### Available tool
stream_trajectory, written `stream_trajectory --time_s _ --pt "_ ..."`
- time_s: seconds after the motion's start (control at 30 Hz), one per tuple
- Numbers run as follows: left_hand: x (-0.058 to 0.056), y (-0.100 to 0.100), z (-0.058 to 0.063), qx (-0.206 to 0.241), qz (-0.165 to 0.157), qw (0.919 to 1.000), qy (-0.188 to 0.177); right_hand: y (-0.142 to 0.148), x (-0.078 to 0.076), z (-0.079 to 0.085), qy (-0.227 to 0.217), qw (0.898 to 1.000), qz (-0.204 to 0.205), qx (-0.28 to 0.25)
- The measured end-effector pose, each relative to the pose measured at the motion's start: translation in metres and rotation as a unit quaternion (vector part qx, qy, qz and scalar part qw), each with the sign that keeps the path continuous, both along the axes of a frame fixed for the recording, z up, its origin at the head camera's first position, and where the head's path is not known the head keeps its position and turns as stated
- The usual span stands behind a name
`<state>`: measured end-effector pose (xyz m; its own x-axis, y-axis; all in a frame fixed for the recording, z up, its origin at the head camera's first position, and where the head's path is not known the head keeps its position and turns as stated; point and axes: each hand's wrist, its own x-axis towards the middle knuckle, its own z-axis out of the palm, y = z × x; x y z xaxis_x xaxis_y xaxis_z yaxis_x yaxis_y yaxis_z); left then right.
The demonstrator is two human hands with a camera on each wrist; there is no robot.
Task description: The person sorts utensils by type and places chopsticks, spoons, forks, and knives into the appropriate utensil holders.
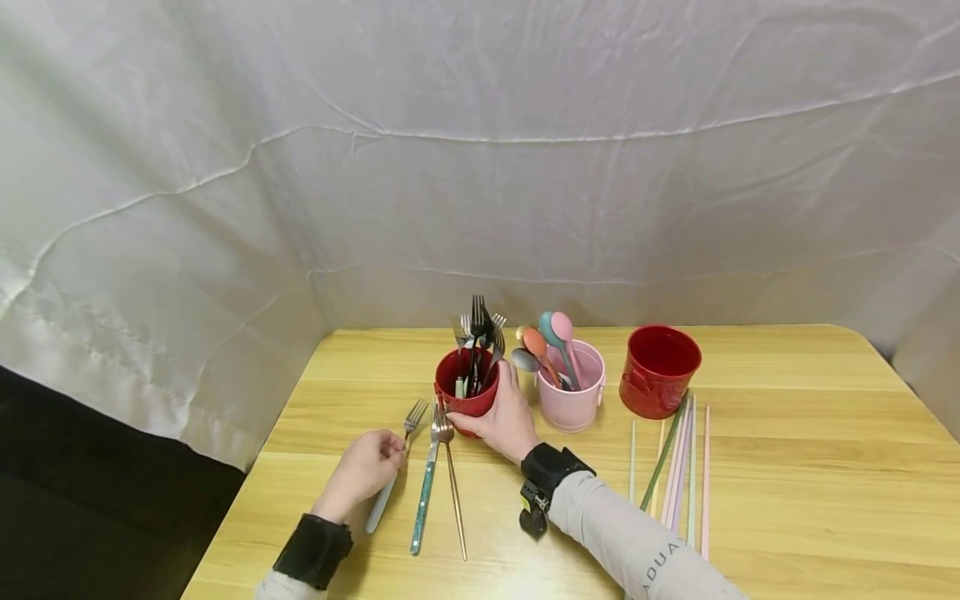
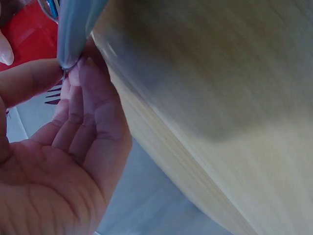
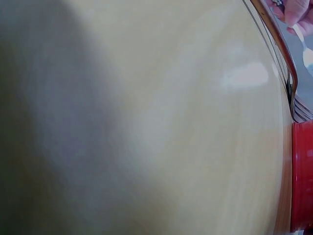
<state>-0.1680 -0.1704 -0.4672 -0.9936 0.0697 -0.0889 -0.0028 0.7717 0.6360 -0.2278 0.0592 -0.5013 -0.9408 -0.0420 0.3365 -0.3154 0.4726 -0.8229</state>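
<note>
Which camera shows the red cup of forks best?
The head view: the red cup shows nearly whole, gripped by the right hand. Left wrist: only part, top left. Right wrist: a slice, right edge.

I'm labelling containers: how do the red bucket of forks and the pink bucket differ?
The red bucket holds forks; the pink bucket holds spoons. The right hand grips the red bucket, while the pink bucket stands untouched. Both are open-topped.
</note>
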Motion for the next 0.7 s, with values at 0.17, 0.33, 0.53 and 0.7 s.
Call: stream_trajectory --time_s 0.17,0.33,0.53,0.7 --pt "-0.003 -0.001 0.003 0.031 0.0 0.9994 0.015 0.0 0.0 -0.001 0.006 1.0 -0.002 -0.001" --pt "-0.008 -0.002 0.008 0.031 0.004 0.9987 0.04 0.0 0.0 0.0 0.007 1.0 0.0 -0.003" --pt "-0.017 -0.002 0.018 0.043 0.004 0.9967 0.07 0.0 0.001 0.001 0.003 1.0 0.001 -0.002" --pt "-0.026 0.0 0.03 0.073 -0.002 0.9917 0.106 0.001 0.001 0.002 0.001 1.0 0.002 -0.002"
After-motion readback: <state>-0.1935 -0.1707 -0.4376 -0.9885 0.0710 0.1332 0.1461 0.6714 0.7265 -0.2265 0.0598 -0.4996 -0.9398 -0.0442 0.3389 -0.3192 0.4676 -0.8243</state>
